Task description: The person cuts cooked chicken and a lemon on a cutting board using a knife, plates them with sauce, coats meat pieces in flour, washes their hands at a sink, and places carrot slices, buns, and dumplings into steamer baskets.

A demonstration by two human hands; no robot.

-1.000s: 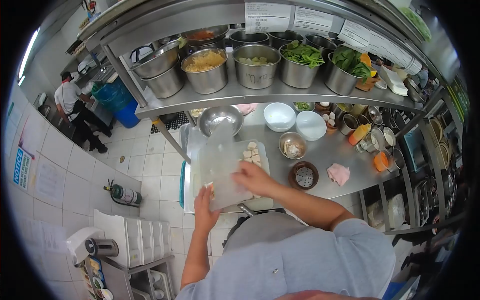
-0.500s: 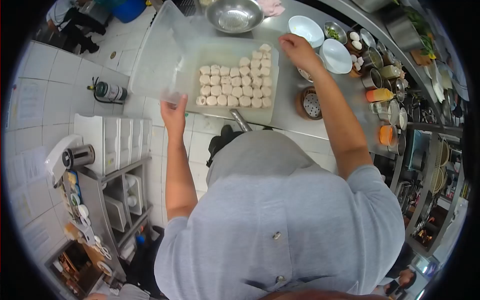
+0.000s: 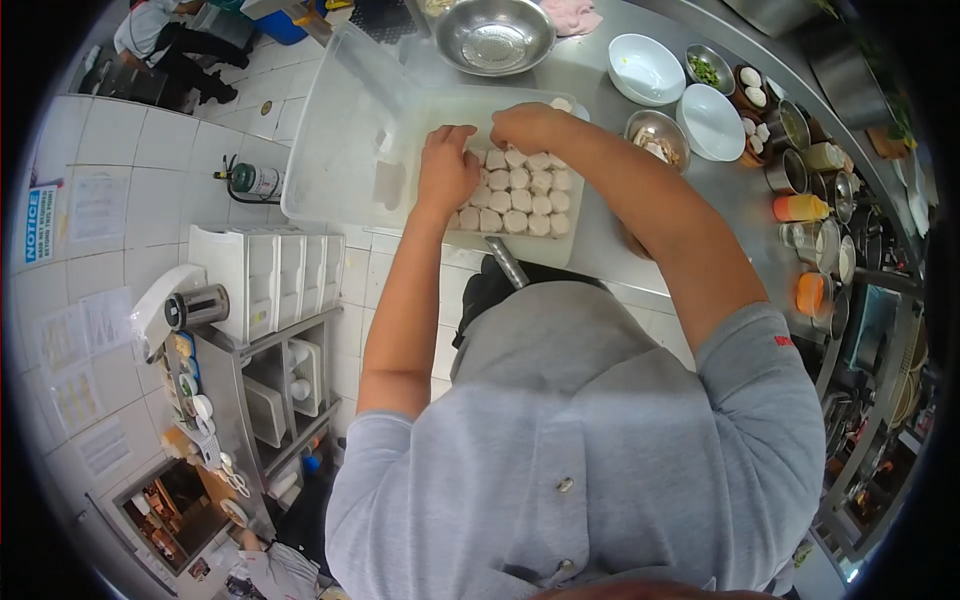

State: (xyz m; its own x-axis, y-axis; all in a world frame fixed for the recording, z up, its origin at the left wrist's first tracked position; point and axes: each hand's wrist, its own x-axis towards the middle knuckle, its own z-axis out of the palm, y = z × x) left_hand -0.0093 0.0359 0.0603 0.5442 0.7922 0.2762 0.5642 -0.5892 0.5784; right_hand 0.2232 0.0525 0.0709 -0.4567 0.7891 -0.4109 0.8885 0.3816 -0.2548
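Note:
Rows of pale round dough-like pieces (image 3: 518,200) lie in a translucent plastic tub (image 3: 568,245) on the steel counter. My left hand (image 3: 447,168) is over the left part of the rows, its fingers bent and slightly apart at the pieces; whether it grips one is hidden. My right hand (image 3: 530,128) reaches over the back of the rows with its fingers curled together, and what they hold, if anything, is hidden. The clear lid (image 3: 340,150) leans at the tub's left side, touched by neither hand.
Behind the tub stands a steel bowl (image 3: 495,38). Two white bowls (image 3: 645,70), a small bowl of powder (image 3: 660,138) and sauce containers (image 3: 800,208) are to the right. A fire extinguisher (image 3: 255,180) is at the left wall. A person (image 3: 150,35) stands at the far left.
The lid was lifted off the tub and moved left. My left hand has let go of it and come over the pieces. My right hand has moved left from the counter side to the rows.

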